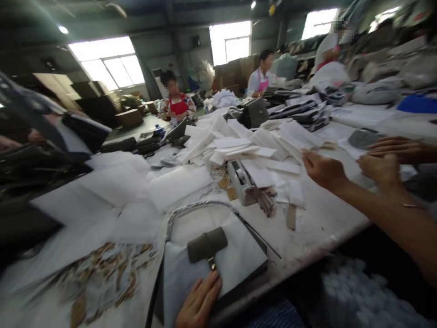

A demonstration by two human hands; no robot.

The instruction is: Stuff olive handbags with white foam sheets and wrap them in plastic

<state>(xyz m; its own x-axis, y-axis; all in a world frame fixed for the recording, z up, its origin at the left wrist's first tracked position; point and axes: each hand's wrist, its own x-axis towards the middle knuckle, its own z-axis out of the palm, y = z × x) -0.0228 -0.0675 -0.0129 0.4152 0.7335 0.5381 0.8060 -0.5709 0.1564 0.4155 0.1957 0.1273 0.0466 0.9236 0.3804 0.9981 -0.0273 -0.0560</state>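
Observation:
My left hand [200, 300] lies with its fingers stretched over the lower edge of a handbag [235, 259] near the table's front. White wrapping sheet covers the bag's face, and a dark olive flap with a small metal clasp [212, 264] shows on it. The fingertips touch just below the clasp. The bag's wrapped handle [194, 205] arches away from me. My right hand [324, 171] reaches out to the right, curled closed beside a heap of white foam sheets [239, 141]. What its fingers hold, if anything, is too blurred to tell.
A metal tape dispenser [241, 182] stands beyond the bag. Brown scraps [112, 278] and white sheets [92, 196] lie left. A co-worker's hands [382, 171] are beside a grey item [363, 136] at right. Dark bags are stacked behind; people sit at the far side.

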